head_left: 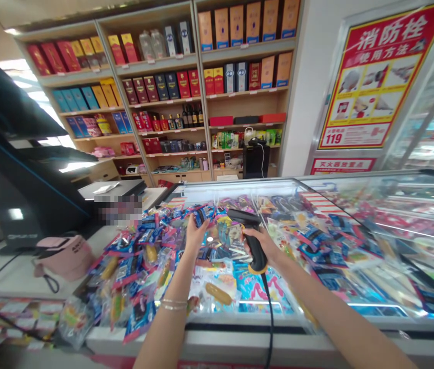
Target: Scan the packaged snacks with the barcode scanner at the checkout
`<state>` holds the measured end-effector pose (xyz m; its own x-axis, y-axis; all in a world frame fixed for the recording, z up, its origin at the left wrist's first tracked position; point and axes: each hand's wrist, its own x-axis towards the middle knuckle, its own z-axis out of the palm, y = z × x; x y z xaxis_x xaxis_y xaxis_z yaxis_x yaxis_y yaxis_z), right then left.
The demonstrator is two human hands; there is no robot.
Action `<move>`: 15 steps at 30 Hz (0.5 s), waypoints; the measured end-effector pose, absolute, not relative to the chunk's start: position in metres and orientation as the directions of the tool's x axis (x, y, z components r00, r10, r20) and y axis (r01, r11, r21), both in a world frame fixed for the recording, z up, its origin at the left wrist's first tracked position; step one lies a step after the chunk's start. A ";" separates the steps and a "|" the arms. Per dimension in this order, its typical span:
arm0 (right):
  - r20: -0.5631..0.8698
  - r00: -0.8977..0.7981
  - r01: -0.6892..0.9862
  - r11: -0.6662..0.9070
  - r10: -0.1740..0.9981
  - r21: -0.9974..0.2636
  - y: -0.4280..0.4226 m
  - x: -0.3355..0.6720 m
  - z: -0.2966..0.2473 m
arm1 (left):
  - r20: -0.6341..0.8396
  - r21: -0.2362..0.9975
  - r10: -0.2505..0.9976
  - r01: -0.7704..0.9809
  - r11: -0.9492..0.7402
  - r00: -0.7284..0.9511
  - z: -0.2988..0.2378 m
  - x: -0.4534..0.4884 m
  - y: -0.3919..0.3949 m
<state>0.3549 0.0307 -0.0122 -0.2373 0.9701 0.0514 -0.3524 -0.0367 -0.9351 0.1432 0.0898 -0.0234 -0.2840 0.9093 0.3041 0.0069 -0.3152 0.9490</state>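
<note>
My right hand [261, 246] is wrapped round the grip of a black handheld barcode scanner [257, 251], whose head points left. A cable runs from its base down past the counter's front edge. Just left of it, my left hand [197, 230] holds a small blue snack packet [201, 214] by its near side, fingers closed on it. Both hands are over the glass top of a display freezer [217, 328]. Beneath and around them lie many packets, among them a clear pack with a yellow corn-shaped item [217, 293] and a light-blue bag [259, 287].
Heaped blue packets [128, 269] cover the glass to the left, and more packets [324, 246] lie to the right. A pink pouch [65, 256] stands beside a dark checkout screen [20, 154]. Shelves of boxed bottles [171, 84] line the back wall.
</note>
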 end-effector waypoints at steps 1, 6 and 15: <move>0.050 -0.232 -0.352 -0.036 0.971 -0.935 0.031 0.354 -0.012 | 0.290 0.954 0.921 0.002 -0.300 -0.260 -0.025 0.143 0.091; 0.028 -0.214 -0.423 -0.067 0.976 -0.904 0.028 0.354 0.005 | 0.279 0.954 0.914 0.189 -0.231 -0.294 -0.026 0.139 0.090; 0.007 0.003 -0.524 0.007 1.000 -0.852 -0.010 0.455 0.027 | 0.258 0.759 0.966 0.618 -0.206 0.006 -0.008 0.214 0.064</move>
<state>0.4546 -0.0102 0.0268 0.0026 1.0000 0.0066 -0.5235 0.0070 -0.8520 0.2136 0.0641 -0.0077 0.0059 0.9661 0.2581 0.6178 -0.2064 0.7588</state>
